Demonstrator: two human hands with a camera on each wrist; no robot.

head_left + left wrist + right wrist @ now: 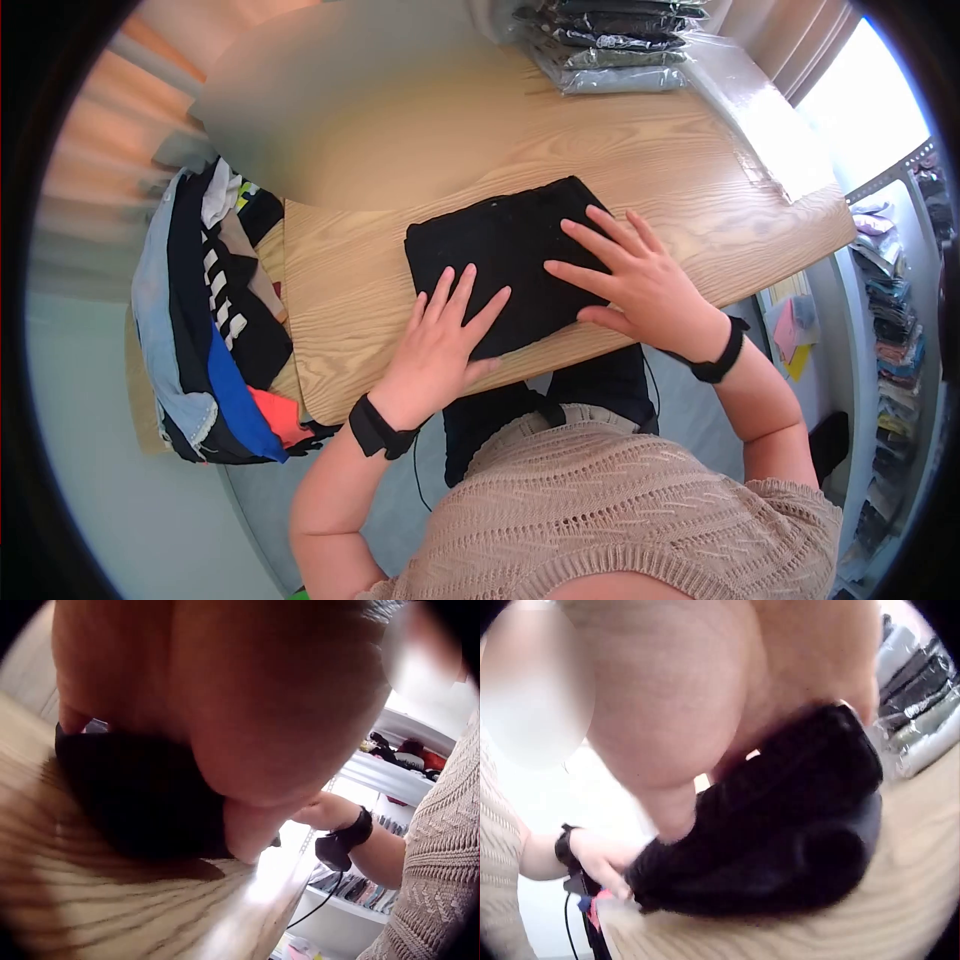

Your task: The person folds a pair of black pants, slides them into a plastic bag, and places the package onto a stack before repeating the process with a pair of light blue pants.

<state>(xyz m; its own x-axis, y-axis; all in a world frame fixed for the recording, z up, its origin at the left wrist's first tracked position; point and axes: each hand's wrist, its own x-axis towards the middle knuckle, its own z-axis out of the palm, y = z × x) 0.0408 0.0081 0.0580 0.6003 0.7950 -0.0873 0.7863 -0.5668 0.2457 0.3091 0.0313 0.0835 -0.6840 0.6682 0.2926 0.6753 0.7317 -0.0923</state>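
While lying as a folded black cloth [515, 240] close to the near edge of the wooden table [345, 320], touched by left hand [430, 350] and right hand [650, 288] with fingers spread wide, gripping nothing; could skew or slip edgeward if dragged unevenly.

Probably a clothing stockroom: plastic-bagged garments [622, 52] stack on the table [340, 300], with laden shelves [391, 777] nearby.

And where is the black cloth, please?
In the head view, the black cloth lies centrally on the table near its front edge, beneath the left hand and right hand.
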